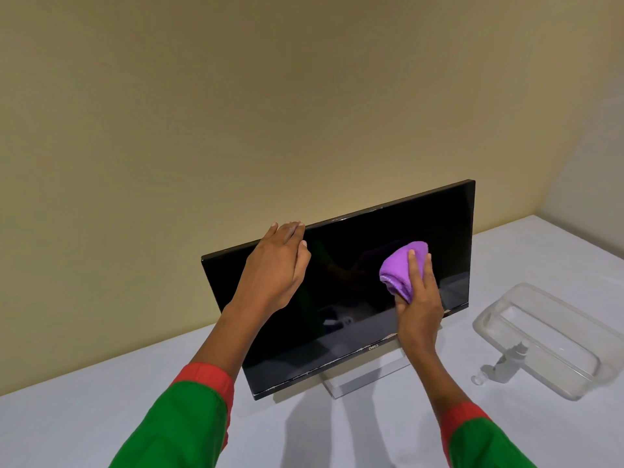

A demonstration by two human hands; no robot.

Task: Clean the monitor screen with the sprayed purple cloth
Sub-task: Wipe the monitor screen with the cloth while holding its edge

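A black monitor (341, 285) stands on a white table, tilted, its screen dark. My left hand (277, 265) grips the monitor's top edge near the left side, fingers hooked over the rim. The bunched purple cloth (400, 271) is pressed flat against the right half of the screen by my right hand (418, 298), with the fingers spread over it. Both sleeves are green with red cuffs.
A clear plastic container (553, 336) lies on the white table (101, 420) to the right of the monitor. A small clear spray bottle (506, 364) lies beside its near edge. A beige wall rises right behind the monitor.
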